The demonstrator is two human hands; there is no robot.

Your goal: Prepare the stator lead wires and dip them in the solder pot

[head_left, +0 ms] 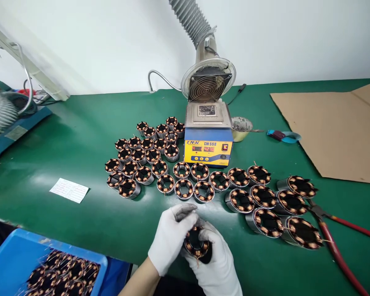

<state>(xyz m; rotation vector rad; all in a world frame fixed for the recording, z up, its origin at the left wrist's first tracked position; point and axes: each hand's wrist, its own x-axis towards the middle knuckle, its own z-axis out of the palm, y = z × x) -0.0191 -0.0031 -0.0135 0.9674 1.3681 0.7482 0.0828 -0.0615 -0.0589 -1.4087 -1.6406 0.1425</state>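
A motor stator (196, 246), a metal ring with copper windings and a dark inside, is held low in front of me, near the table's front edge. My right hand (216, 250), in a white glove, wraps round its right side, thumb on the rim. At the stator's upper left, my gloved left hand (172, 236) has thumb and fingers closed together against the rim; dark smudges mark the fingertips. Exactly what those fingertips pinch is hidden. A short copper wire end sticks out at the stator's near side. Just beyond my hands stands another stator (184, 189).
Rows of stators (138, 156) cover the green table (89, 144) around a yellow-blue solder pot (208, 150) under a fume duct (191, 20). Red-handled pliers (319, 211) lie right. Cardboard (336, 131), a paper slip (69, 190) and a blue bin (100, 263) of stators are around.
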